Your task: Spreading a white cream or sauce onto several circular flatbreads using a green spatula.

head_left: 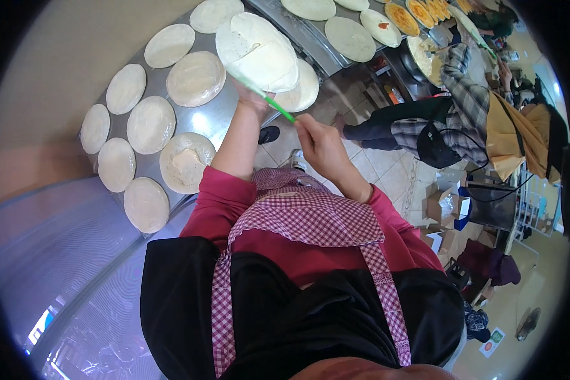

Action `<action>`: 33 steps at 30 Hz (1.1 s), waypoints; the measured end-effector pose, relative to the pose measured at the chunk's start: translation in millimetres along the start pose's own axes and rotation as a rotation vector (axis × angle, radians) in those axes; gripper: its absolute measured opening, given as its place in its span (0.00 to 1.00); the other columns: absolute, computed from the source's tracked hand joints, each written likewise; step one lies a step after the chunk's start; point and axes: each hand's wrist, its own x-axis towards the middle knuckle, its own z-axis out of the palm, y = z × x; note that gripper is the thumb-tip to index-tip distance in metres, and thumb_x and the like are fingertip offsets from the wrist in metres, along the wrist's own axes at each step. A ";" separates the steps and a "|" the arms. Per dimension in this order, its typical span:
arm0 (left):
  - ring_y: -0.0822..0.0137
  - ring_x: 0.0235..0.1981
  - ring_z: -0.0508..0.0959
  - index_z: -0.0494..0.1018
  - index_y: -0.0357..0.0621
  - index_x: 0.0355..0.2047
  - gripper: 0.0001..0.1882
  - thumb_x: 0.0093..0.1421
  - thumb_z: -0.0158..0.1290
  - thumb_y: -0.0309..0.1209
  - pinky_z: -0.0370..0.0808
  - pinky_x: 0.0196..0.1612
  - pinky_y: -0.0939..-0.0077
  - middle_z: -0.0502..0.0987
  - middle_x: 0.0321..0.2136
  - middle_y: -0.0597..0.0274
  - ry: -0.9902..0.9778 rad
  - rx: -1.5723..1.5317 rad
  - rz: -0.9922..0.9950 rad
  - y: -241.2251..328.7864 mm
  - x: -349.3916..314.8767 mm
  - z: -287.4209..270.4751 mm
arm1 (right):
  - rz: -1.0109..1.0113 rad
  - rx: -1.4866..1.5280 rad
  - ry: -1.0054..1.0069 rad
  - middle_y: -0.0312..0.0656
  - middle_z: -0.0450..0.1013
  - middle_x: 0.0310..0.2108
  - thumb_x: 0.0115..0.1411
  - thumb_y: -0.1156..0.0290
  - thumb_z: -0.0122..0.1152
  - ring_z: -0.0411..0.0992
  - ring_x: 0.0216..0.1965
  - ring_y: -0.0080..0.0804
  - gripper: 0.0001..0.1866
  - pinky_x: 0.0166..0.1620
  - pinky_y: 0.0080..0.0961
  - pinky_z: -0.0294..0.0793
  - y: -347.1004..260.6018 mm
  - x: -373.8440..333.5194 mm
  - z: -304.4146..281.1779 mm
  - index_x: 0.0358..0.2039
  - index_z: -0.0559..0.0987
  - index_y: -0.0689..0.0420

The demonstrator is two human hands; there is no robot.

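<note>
A large pale round flatbread (259, 47) is raised at the front right end of the metal table, a fold or crease across its surface. My left hand (253, 96) is under its near edge and bears it; the fingers are hidden beneath the bread. In my right hand (322, 144), closed around the green handle, is a thin spatula (280, 109). Its pale blade lies along the bread's lower left edge. Just beneath, another pale flatbread (304, 85) sits partly covered at the table corner.
Several dough rounds (151, 125) lie on the metal table (199, 120), one topped with a dough lump (187, 161). Beyond is a griddle (310, 37) with flatbreads, some orange-topped (402, 19). At right, a person in plaid (472, 120) works by a large pan (422, 62). Cardboard boxes (446, 206) stand on the tiled floor.
</note>
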 end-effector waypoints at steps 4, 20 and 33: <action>0.50 0.61 0.62 0.58 0.50 0.63 0.33 0.63 0.34 0.54 0.57 0.63 0.46 0.62 0.61 0.56 -0.200 -0.164 -0.015 4.7 -1.6 -4.0 | 0.063 0.057 0.028 0.54 0.66 0.19 0.63 0.74 0.51 0.66 0.18 0.48 0.05 0.23 0.33 0.64 -2.1 7.9 -14.7 0.34 0.72 0.62; 0.52 0.54 0.71 0.62 0.49 0.59 0.32 0.62 0.35 0.55 0.69 0.56 0.55 0.68 0.55 0.55 -0.092 -0.003 -0.009 -6.4 -5.0 12.8 | 0.079 -0.031 0.111 0.56 0.67 0.20 0.63 0.73 0.51 0.70 0.22 0.54 0.05 0.25 0.36 0.66 1.2 17.3 -12.8 0.34 0.72 0.61; 0.50 0.56 0.69 0.59 0.47 0.62 0.35 0.62 0.34 0.57 0.68 0.57 0.53 0.66 0.58 0.52 -0.150 0.036 -0.098 -9.7 -12.5 17.7 | -0.003 -0.093 0.000 0.56 0.69 0.22 0.62 0.73 0.52 0.72 0.25 0.55 0.05 0.26 0.39 0.68 -7.4 13.5 -9.4 0.35 0.72 0.61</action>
